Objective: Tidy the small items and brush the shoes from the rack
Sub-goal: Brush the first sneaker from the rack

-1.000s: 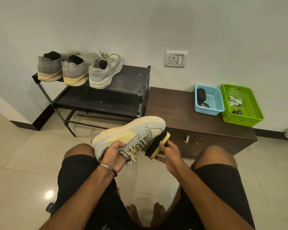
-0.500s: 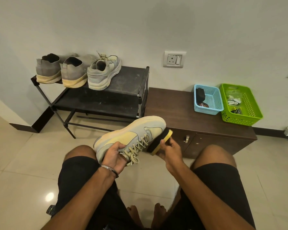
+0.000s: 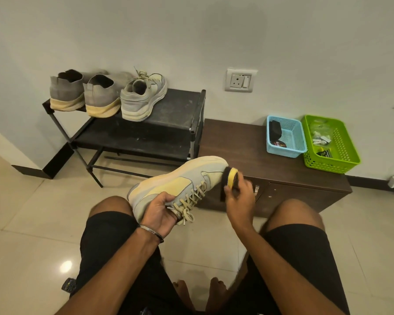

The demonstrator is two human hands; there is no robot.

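Left grip: left hand (image 3: 159, 209) is curled round the heel and collar of a pale grey and cream suede sneaker with beige laces (image 3: 180, 185); a metal bangle (image 3: 149, 231) is worn on that wrist.
Right grip: right hand (image 3: 239, 196) is clenched on a black-bristled shoe brush with a yellow back (image 3: 230, 178).
Brush contact: bristles are pressed against the toe end of the held sneaker.
Sneaker position: held in the air above the knees, tilted, toe pointing up and to the right, in front of the counter.
Rack: black metal shoe rack (image 3: 168, 123); on its top shelf a matching grey and cream sneaker (image 3: 141, 98) is set heel outward, just beside a pair of grey knit shoes with cream soles (image 3: 87, 94).
Counter: low dark brown wooden counter (image 3: 241, 144) stands to the right of the rack, touching it.
Baskets: small blue plastic basket (image 3: 293, 137) and green plastic basket (image 3: 341, 146) are set side by side on the counter; small items lie in each, too small to identify.
Wall: white socket plate (image 3: 240, 80) above the counter.
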